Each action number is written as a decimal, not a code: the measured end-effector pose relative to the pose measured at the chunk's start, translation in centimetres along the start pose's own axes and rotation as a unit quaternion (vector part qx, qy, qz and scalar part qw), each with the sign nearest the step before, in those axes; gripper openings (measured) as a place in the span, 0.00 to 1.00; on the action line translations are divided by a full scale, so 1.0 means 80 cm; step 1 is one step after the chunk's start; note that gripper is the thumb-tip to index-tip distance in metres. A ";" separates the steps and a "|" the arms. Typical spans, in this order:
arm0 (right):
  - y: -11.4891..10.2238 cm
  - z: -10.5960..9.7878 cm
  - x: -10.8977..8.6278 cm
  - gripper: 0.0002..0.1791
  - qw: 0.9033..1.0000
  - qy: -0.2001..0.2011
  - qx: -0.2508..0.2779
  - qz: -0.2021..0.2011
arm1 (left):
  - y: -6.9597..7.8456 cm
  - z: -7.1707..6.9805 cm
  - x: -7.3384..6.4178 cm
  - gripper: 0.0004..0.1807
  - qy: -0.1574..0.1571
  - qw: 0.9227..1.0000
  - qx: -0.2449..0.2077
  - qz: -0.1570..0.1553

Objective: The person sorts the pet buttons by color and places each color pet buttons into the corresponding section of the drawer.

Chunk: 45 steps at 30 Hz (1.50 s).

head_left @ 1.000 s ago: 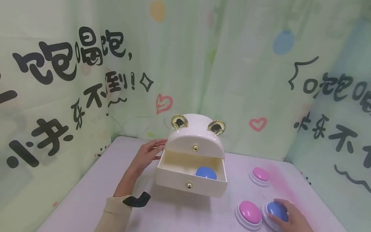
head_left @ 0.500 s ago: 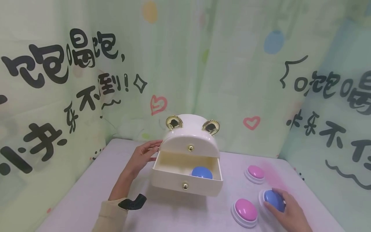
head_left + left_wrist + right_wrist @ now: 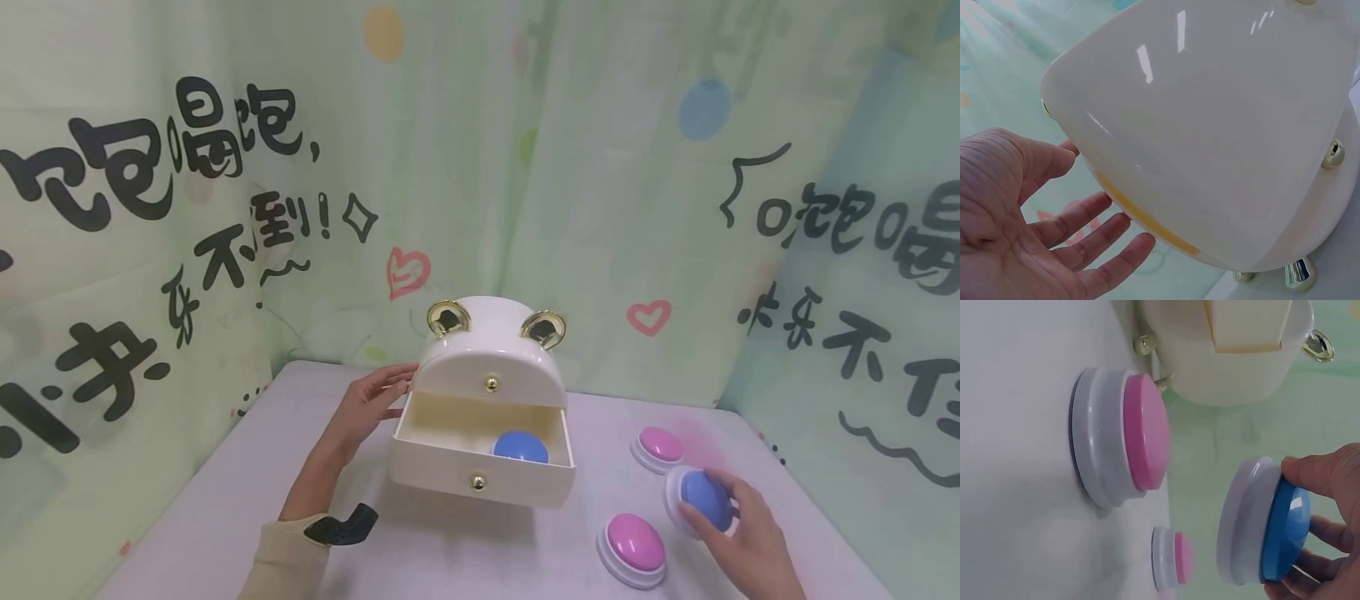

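A blue push button with a white base (image 3: 705, 500) is held by its edges in my right hand (image 3: 757, 537); in the right wrist view it is tilted and lifted clear of the table. My left hand (image 3: 366, 410) touches the left rear side of a white frog-shaped drawer box (image 3: 491, 333), its fingers extended along the rear edge in the left wrist view. The box's lower drawer (image 3: 442, 471) is pulled out, with another blue button (image 3: 521, 447) inside, partly hidden by the drawer front. The upper drawer (image 3: 465, 371) is closed.
A pink button (image 3: 636, 543) lies on the table (image 3: 300, 475) between the box and my right hand. Farther back stands another pink button (image 3: 660, 446), close to the raised blue one in this view. Printed curtains (image 3: 600, 208) surround the table's far side and both flanks.
My right hand has lifted the blue button off the table, moving it up and farther back. The left hand stays at the box, and the head view has shifted slightly right.
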State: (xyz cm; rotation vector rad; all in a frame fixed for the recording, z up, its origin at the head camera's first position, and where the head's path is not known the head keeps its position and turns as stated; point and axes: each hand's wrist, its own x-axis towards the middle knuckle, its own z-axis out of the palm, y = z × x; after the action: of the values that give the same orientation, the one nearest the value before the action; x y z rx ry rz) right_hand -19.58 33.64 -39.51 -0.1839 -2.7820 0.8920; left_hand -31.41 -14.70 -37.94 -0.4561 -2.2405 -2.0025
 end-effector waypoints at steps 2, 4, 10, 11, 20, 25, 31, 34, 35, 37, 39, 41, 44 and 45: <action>-0.008 0.000 -0.001 0.51 1.000 -0.001 0.014 0.006 | 0.000 -0.001 0.000 0.21 -0.001 1.000 -0.002 -0.001; -0.016 0.001 -0.003 0.52 1.000 0.001 0.027 0.007 | 0.000 -0.001 0.000 0.21 -0.001 1.000 -0.002 -0.002; -0.032 0.007 -0.010 0.48 0.998 0.034 0.045 -0.030 | 0.001 -0.001 -0.001 0.21 -0.003 1.000 -0.002 -0.001; -0.033 0.008 -0.012 0.48 0.997 0.040 0.048 -0.035 | 0.001 -0.001 -0.001 0.21 -0.003 1.000 -0.002 0.000; -0.049 0.015 -0.016 0.43 0.992 0.079 0.066 -0.074 | 0.002 0.000 -0.001 0.21 -0.004 1.000 -0.003 0.002; -0.061 0.018 -0.019 0.42 0.990 0.088 0.066 -0.087 | 0.001 0.000 -0.001 0.21 -0.003 1.000 -0.001 0.000; -0.076 0.019 -0.023 0.41 0.987 0.101 0.073 -0.104 | 0.001 0.000 0.000 0.21 -0.006 1.000 -0.005 0.004; -0.084 0.019 -0.024 0.42 0.987 0.095 0.090 -0.098 | 0.001 0.000 0.000 0.21 -0.005 1.000 -0.002 0.004; -0.087 0.020 -0.025 0.43 0.987 0.094 0.092 -0.096 | 0.001 0.000 0.000 0.21 -0.005 1.000 0.000 0.004; -0.092 0.020 -0.025 0.43 0.987 0.092 0.095 -0.092 | 0.002 0.000 0.000 0.21 -0.004 1.000 0.002 0.004; -0.096 0.020 -0.026 0.43 0.986 0.093 0.098 -0.094 | 0.002 0.000 0.000 0.21 -0.002 1.000 0.004 0.004; -0.099 0.021 -0.027 0.42 0.985 0.095 0.101 -0.100 | 0.002 0.001 0.000 0.21 -0.002 1.000 0.005 0.005; -0.103 0.022 -0.028 0.41 0.984 0.097 0.105 -0.107 | 0.001 0.001 0.000 0.21 -0.002 1.000 0.005 0.006; -0.105 0.022 -0.028 0.41 0.983 0.100 0.105 -0.110 | 0.001 0.000 0.000 0.21 -0.003 1.000 0.005 0.006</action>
State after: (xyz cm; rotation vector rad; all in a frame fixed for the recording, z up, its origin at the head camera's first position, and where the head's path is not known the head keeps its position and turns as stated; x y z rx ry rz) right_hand -18.29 25.48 -36.36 0.0630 -2.4469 1.0375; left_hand -31.43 -14.65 -37.89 -0.4739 -2.2436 -1.9857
